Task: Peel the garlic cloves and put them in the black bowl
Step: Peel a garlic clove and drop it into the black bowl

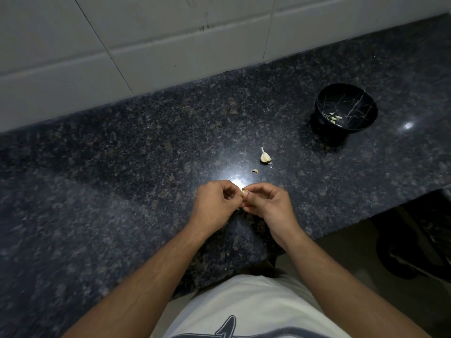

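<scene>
**Both hands pinch one clove over the speckled counter**

A wall of pale, matte tiles (146, 45) with thin dark grout lines runs along the far side, meeting the polished dark granite counter (109, 154), which is grey-black with fine brown and white flecks and carries a bright glare patch near the middle. The left part of the slab is bare.

Toward the middle, the left hand (214, 201) is curled, thumb and fingertips pinching a small pale garlic clove (244, 192). The right hand (271, 203) meets it fingertip to fingertip and pinches the same clove from the other side; how much skin is left on it cannot be told.

Just beyond the hands lies a small curved clove or piece of skin (254, 171), and a little farther a partial garlic bulb (265, 156) with a pointed papery tip, both apart from the fingers.

Well to the right and farther back stands the round black bowl (361, 103), glossy with thin pale veining, holding a few peeled cloves (334, 118). Open counter separates it from the hands. The counter's front edge cuts diagonally at right, dropping to a dim floor.
</scene>
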